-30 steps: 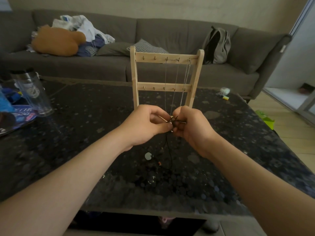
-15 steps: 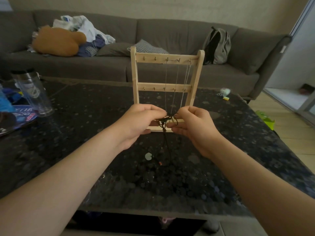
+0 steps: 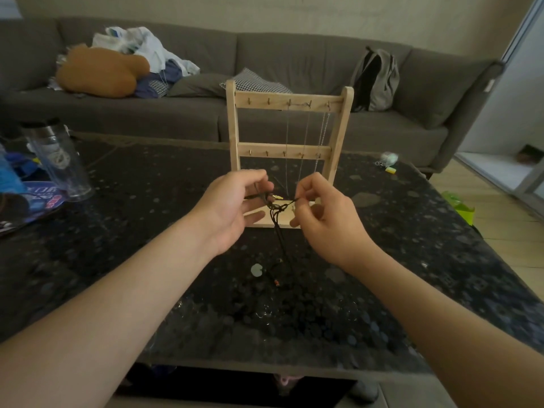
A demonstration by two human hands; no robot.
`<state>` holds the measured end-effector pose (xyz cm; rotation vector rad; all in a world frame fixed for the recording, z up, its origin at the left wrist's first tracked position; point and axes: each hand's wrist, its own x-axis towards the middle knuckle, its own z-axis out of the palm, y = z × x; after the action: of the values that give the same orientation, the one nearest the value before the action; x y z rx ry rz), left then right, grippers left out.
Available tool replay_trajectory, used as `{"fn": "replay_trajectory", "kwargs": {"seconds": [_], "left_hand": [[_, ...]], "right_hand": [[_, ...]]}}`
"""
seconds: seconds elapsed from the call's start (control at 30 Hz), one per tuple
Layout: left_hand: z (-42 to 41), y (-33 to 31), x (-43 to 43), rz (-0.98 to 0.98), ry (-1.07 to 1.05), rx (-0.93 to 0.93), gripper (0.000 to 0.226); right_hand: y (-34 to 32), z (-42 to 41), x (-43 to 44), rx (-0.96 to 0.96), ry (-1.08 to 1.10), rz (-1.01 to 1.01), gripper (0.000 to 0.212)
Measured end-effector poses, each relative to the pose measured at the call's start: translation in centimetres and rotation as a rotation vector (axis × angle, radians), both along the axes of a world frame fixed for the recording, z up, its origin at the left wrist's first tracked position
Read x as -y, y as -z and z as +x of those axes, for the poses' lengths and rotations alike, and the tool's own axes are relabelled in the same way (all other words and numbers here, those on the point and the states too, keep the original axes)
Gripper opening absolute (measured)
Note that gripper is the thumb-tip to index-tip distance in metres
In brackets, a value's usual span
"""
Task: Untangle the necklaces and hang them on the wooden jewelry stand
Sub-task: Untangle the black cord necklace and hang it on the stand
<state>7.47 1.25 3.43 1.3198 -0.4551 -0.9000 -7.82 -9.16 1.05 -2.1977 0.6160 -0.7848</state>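
Head view: I see the left hand (image 3: 232,207) and right hand (image 3: 323,214) each pinching the knotted black cord (image 3: 276,208). Its strands trail onto the table (image 3: 141,231) before the wooden stand (image 3: 290,100).

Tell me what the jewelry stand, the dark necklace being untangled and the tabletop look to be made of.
The jewelry stand looks like pale, bare wood: matte, light tan, with square-cut rails. The dark necklace is black cord, likely braided thread or leather; it knots and hangs limp, without shine. The tabletop seems to be polished dark stone, perhaps granite or an imitation: speckled and reflective.
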Motion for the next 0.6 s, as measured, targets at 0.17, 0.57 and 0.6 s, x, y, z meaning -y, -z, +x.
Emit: {"fn": "replay_trajectory", "kwargs": {"seconds": [0.17, 0.57, 0.6], "left_hand": [[0.4, 0.2, 0.1, -0.143, -0.096, -0.182, 0.010], [0.0, 0.1, 0.3, -0.034, -0.193, -0.169, 0.022], [0.0, 0.2, 0.4, -0.005, -0.188, -0.121, 0.023]], "right_hand": [[0.4, 0.3, 0.5, -0.004, 0.045, 0.093, 0.009], [-0.4, 1.1, 0.3, 0.305, 0.080, 0.714, 0.024], [-0.5, 1.1, 0.2, 0.311, 0.074, 0.725, 0.025]]}}
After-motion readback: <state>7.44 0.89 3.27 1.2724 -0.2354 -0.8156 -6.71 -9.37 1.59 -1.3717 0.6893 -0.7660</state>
